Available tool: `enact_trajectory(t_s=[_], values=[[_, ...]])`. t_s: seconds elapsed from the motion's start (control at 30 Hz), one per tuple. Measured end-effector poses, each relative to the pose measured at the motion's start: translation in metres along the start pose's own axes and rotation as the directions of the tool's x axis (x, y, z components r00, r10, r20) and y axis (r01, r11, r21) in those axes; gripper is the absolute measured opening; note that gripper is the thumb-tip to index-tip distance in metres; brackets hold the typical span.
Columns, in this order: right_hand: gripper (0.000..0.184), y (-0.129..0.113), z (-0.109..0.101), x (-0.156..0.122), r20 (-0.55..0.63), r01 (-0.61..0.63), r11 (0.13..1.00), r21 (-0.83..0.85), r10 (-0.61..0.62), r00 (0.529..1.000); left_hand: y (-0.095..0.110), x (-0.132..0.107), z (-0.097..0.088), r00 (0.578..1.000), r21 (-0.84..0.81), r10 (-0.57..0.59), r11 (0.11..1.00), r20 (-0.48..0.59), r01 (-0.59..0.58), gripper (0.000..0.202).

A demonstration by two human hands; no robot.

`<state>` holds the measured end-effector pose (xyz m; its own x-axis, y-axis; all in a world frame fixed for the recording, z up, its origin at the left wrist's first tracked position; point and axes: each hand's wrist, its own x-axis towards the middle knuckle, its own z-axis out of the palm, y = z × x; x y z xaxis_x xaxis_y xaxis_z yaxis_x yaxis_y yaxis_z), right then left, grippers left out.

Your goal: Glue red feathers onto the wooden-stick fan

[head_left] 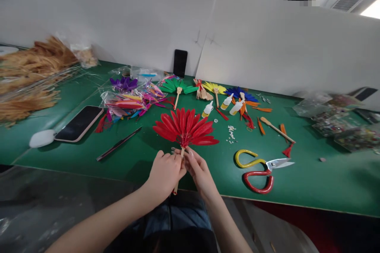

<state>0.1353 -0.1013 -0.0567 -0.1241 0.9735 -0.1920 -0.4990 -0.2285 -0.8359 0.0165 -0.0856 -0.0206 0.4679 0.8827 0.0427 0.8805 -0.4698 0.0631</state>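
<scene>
Both my hands hold a red feather fan (185, 128) by its thin wooden handle (176, 188), just over the near edge of the green table (326, 182). My left hand (165, 173) is closed around the handle below the feathers. My right hand (199, 170) pinches the handle from the right, its fingers meeting those of the left. The red feathers spread in a half circle above my fingers. The handle's lower end pokes out beneath my hands.
Scissors (261, 168) with yellow and red handles lie right of my hands. Green (177, 85), yellow (214, 87) and blue (241, 94) fans, small glue bottles (208, 109), loose orange feathers and white beads sit behind. Bagged coloured feathers (130, 101), a phone (78, 123), a dark stick (118, 143) and straw-coloured feathers (29, 75) lie left.
</scene>
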Motion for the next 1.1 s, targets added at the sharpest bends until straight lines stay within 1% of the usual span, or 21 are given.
enact_trajectory(t_s=[0.1,0.2,0.3,0.5,0.6,0.7,0.83,0.9,0.97,1.0,1.07,1.1], values=[[0.034,-0.002,0.001,-0.001,-0.005,-0.001,1.0,-0.013,0.0,1.0,0.002,0.001,0.003,0.999,-0.024,0.001,1.0,-0.032,-0.002,0.019],[0.037,-0.004,0.001,-0.002,-0.013,-0.018,1.0,-0.007,0.018,1.0,0.003,0.0,0.007,0.996,-0.035,0.01,0.999,-0.089,-0.013,0.021],[0.039,-0.006,0.002,-0.002,-0.033,-0.034,0.999,0.009,0.034,0.999,0.003,0.0,0.009,0.993,-0.046,0.0,0.999,-0.117,-0.005,0.022],[0.04,-0.004,0.002,0.003,-0.115,-0.046,0.999,-0.028,0.042,0.992,0.001,0.002,0.011,0.987,-0.07,-0.018,0.998,-0.157,0.007,0.023],[0.04,-0.002,0.001,0.006,-0.156,-0.052,0.998,-0.042,0.045,0.987,0.0,0.002,0.014,0.986,-0.068,-0.024,0.998,-0.163,0.013,0.02],[0.04,0.001,0.0,0.007,-0.165,-0.063,0.997,-0.039,0.056,0.985,0.0,-0.001,0.016,0.988,-0.089,-0.025,0.996,-0.152,0.012,0.017],[0.039,0.003,-0.001,0.007,-0.186,-0.084,0.996,-0.04,0.075,0.98,-0.001,-0.011,0.014,0.992,-0.135,0.0,0.991,-0.124,-0.016,0.014],[0.04,0.003,-0.001,0.007,-0.197,-0.084,0.996,-0.034,0.076,0.977,-0.004,-0.017,0.012,0.993,-0.183,0.009,0.983,-0.116,-0.03,0.015],[0.041,0.003,0.0,0.007,-0.209,-0.071,0.997,-0.036,0.062,0.976,-0.011,-0.022,0.012,0.994,-0.318,-0.006,0.948,-0.111,-0.03,0.021],[0.041,0.002,0.0,0.007,-0.217,-0.064,0.997,-0.043,0.053,0.975,-0.016,-0.023,0.013,0.991,-0.415,-0.042,0.91,-0.124,-0.014,0.027],[0.04,0.001,0.002,0.007,-0.231,-0.05,0.996,-0.07,0.033,0.972,-0.026,-0.024,0.015,0.97,-0.612,-0.181,0.789,-0.162,0.045,0.035],[0.039,0.001,0.003,0.007,-0.237,-0.042,0.995,-0.086,0.02,0.971,-0.03,-0.024,0.016,0.946,-0.692,-0.273,0.718,-0.176,0.079,0.037]])
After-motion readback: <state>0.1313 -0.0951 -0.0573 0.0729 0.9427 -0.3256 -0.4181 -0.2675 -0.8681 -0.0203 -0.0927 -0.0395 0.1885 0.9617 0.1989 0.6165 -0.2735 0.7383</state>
